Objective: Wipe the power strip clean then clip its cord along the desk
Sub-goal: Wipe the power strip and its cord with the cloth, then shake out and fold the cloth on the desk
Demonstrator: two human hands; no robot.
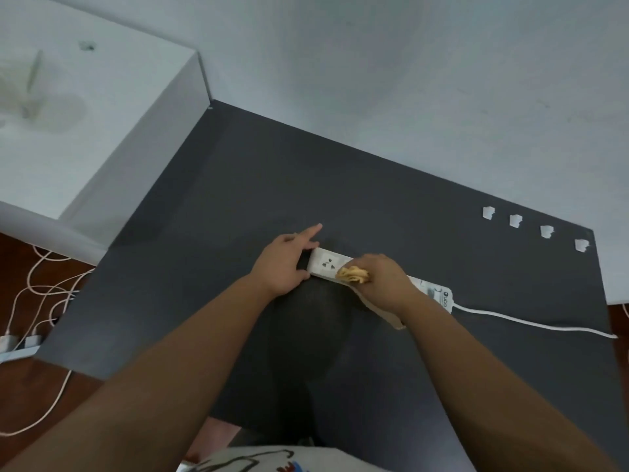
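A white power strip (343,267) lies flat near the middle of a dark desk (238,185) as a person wipes it down. The right hand (381,279) is closed around a bunched yellow cloth (354,274), pressing it onto the strip's top just beside an exposed socket (327,262). The left hand (284,264) is partly open, thumb and fingers bracing the strip's free end, the forefinger stretched out over the desk. Wiping well here likely means keeping that brace firm and drawing the cloth along the strip's length, so the body does not skid. The white cord (531,322) runs off toward the desk's right edge, not yet clipped. Four white cable clips (531,226) sit in a row along the far right edge, well apart from the strip. A dark logo (444,300) near the cord end appears to read "ubo", possibly partly hidden.
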